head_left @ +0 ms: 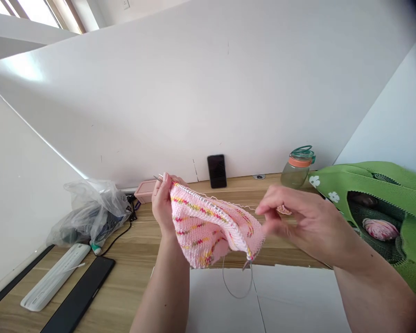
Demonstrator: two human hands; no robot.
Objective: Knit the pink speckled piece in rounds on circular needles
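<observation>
A pink piece of knitting [197,231] with yellow, red and olive flecks hangs in the air on circular needles. My left hand [163,203] is closed round its left end, where two metal needle tips [158,177] poke out. The grey needle cable [238,296] loops below the right end. A loose strand of pink yarn [241,206] runs behind the top edge to the fingertips of my right hand [301,222]. That hand's finger and thumb are curled in a pinch at the yarn, the thumb beside the fabric's right edge; whether it grips the fabric cannot be seen.
A phone [217,171] leans on the white partition, with a glass jar [296,169] farther right. A green bag [374,185] holds a yarn ball [380,230]. Left lie a plastic bag [90,212], pink box [145,190], white case [57,277] and black slab [79,296]. White sheets [222,305] cover the front.
</observation>
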